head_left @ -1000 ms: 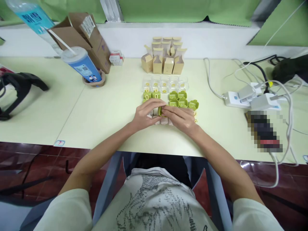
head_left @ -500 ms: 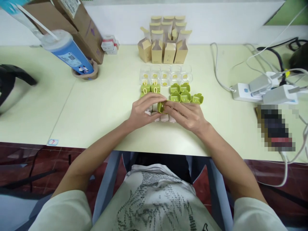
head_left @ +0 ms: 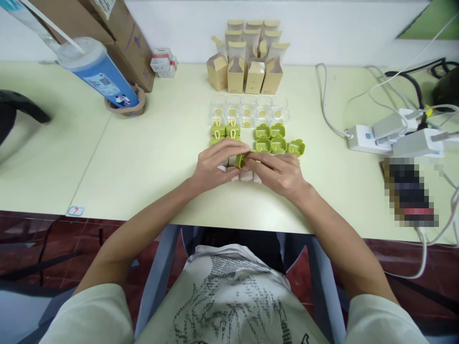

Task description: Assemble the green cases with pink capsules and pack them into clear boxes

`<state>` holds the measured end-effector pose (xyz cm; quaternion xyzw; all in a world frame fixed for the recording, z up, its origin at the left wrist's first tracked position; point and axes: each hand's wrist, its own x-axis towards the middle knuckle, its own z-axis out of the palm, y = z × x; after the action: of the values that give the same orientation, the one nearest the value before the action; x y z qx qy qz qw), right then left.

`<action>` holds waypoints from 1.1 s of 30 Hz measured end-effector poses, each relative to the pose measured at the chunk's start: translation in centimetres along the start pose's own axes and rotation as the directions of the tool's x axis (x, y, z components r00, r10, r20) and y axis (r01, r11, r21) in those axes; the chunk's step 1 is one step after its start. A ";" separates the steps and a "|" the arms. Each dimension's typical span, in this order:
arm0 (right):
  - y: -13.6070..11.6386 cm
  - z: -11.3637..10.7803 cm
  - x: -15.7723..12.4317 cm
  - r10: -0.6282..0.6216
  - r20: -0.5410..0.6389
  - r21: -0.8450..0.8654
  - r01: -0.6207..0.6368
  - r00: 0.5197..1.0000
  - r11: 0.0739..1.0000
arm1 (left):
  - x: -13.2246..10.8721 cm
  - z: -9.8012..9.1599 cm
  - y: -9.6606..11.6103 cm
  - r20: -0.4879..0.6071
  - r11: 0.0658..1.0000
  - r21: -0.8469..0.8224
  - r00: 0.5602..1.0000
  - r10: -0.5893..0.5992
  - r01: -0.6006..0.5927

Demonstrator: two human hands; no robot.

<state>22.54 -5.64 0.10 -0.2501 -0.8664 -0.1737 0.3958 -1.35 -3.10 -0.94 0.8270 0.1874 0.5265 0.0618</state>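
Note:
Between my two hands is a small green plastic cup (head_left: 240, 161), tilted so that its hollow side faces right. My left hand (head_left: 215, 165) grips its left side with thumb and fingers. My right hand (head_left: 279, 173) has its fingertips at the cup's opening; whether they pinch something inside is hidden. Just beyond my hands, several open green cups (head_left: 271, 137) stand on the right. Green pieces with yellow loops (head_left: 225, 130) stand on the left. Several pale pinkish-white pieces (head_left: 246, 176) lie beneath my hands, partly covered.
Clear containers with yellow marks (head_left: 247, 111) stand in rows farther back, before open cardboard boxes (head_left: 245, 74). A blue drink cup (head_left: 100, 71) sits in a holder at left, near a large carton (head_left: 132, 48). A power strip (head_left: 366, 139), cables and a phone (head_left: 409, 191) lie at right.
The view has shifted slightly. Both hands keep nearly the same pose around the green cup, with only small finger movement at its opening.

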 end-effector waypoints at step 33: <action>-0.6 0.1 2.1 0.676 0.501 0.791 -0.603 0.541 -0.103 | 0.4 0.0 0.9 -0.032 0.990 -0.029 0.990 -0.139 0.139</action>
<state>20.99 -5.47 1.60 -0.3507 -0.5461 0.5575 0.5177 -1.02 -3.76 -0.36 0.8019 0.2387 0.5373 0.1059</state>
